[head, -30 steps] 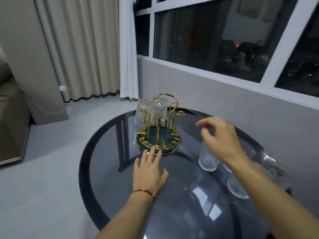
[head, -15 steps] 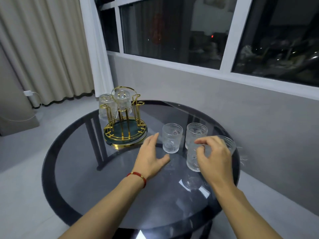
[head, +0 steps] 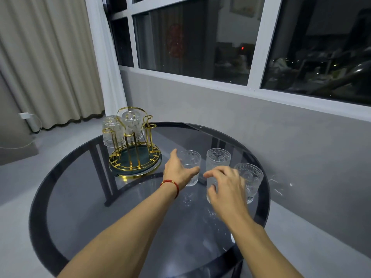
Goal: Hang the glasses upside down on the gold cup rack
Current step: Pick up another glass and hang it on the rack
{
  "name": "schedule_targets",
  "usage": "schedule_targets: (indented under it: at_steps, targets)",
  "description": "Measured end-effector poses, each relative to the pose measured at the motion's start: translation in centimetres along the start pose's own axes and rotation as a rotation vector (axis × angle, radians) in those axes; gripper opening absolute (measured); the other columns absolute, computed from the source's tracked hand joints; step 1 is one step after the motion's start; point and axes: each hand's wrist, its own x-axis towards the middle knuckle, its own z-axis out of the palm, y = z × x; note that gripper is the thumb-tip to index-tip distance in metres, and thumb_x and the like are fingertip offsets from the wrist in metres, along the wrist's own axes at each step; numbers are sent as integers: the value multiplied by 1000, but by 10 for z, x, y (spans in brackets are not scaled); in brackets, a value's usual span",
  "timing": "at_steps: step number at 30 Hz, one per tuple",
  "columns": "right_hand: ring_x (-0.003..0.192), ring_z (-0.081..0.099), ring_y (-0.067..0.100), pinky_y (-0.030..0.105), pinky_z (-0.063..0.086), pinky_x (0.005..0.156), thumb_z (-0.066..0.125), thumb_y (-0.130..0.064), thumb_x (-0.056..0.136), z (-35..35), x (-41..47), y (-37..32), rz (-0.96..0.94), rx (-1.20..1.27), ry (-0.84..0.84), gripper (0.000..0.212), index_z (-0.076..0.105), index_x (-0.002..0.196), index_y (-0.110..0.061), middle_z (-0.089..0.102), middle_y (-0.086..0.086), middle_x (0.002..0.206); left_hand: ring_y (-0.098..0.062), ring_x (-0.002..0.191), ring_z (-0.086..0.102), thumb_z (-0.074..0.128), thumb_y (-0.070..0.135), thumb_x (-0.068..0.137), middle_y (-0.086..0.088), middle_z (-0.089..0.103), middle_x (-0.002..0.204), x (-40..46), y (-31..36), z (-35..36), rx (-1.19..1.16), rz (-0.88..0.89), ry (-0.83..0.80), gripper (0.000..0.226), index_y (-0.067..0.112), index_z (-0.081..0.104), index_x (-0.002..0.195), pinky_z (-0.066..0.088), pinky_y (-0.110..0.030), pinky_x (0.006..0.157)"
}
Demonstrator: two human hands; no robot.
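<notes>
The gold cup rack (head: 135, 157) stands on a green round base at the table's far left. Two clear glasses (head: 111, 129) (head: 132, 121) hang upside down on its far pegs. Several ribbed glasses stand upright to its right. My left hand (head: 178, 173), with a red wrist cord, is spread against the leftmost upright glass (head: 191, 160), fingers on its left side and thumb across its front. My right hand (head: 226, 189) curls around the nearest glass (head: 210, 183). Behind it stand one glass (head: 218, 157) and, further right, another (head: 250, 176).
The round dark glass table (head: 84, 197) has a black rim, and its frame shows through the top. A grey wall under a window runs close along the table's right side. Curtains and a floor socket with a cable lie at the far left.
My view has swung right and closer. My left hand moved from beside the rack's base to the leftmost upright glass. My right hand stayed on the nearest glass and curled further around it.
</notes>
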Motion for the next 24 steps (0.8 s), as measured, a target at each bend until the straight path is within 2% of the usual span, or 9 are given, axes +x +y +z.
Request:
schedule_targets:
  at_steps: [3, 5, 8, 10, 12, 17, 19, 21, 24]
  targets:
    - [120, 55, 23, 38, 39, 106, 62, -8, 89, -1, 1, -7, -122, 6, 45, 31, 75, 115, -20, 65, -2, 121, -27, 115, 60, 88, 46, 68, -6, 61, 126, -14, -5, -13, -77, -8, 81, 109, 19, 26, 154, 53, -46, 99]
    - [112, 62, 21, 39, 47, 100, 60, -5, 88, 1, 1, -18, -204, 126, 80, 30, 74, 112, -16, 69, -3, 117, -19, 113, 59, 86, 53, 65, 4, 61, 122, -27, -11, -29, -141, 0, 152, 107, 21, 32, 152, 51, -38, 96]
    - [109, 68, 11, 34, 56, 95, 55, -4, 92, 10, -3, -34, -175, 361, 28, 35, 70, 121, -17, 70, -5, 122, -11, 116, 50, 86, 56, 65, 11, 51, 127, -37, -14, -54, -183, 10, 217, 99, 22, 42, 146, 45, -32, 97]
    - [114, 66, 1, 25, 54, 99, 55, -9, 96, 19, -8, -40, -144, 446, -9, 39, 62, 131, -23, 66, -7, 130, -12, 115, 54, 87, 58, 63, 8, 56, 126, -40, -11, -67, -188, 14, 237, 90, 23, 51, 138, 48, -34, 98]
    - [121, 60, -4, 24, 51, 105, 55, -16, 99, 27, -8, -46, -57, 557, -60, 45, 52, 143, -26, 60, -7, 140, -13, 112, 58, 86, 61, 60, 9, 60, 122, -45, -9, -76, -204, 23, 252, 84, 27, 54, 129, 50, -35, 98]
    - [139, 51, 11, 38, 41, 117, 44, -45, 107, 50, 6, -68, 225, 756, -277, 52, 37, 157, -32, 47, -4, 159, -14, 101, 67, 89, 59, 55, 4, 65, 114, -51, -21, -105, -406, -50, 218, 77, 26, 55, 116, 62, -44, 84]
    - [132, 61, 21, 44, 55, 103, 44, -45, 108, 57, 13, -76, 326, 973, -333, 44, 43, 149, -31, 54, 1, 154, -9, 94, 70, 90, 52, 58, 1, 63, 113, -53, -23, -109, -556, -86, 163, 72, 21, 56, 114, 65, -42, 74]
    - [117, 72, 33, 42, 63, 84, 50, -42, 106, 62, 18, -80, 382, 1152, -360, 42, 49, 142, -20, 66, 11, 139, -3, 84, 72, 89, 50, 63, 2, 63, 111, -52, -26, -110, -614, -95, 124, 71, 16, 56, 117, 65, -39, 74]
    - [115, 74, 35, 47, 62, 90, 62, -47, 92, 63, 28, -82, 393, 1326, -351, 56, 52, 136, -13, 70, 17, 133, -1, 91, 73, 84, 54, 73, 1, 64, 121, -46, -31, -115, -651, -56, 72, 78, 11, 57, 133, 65, -38, 78]
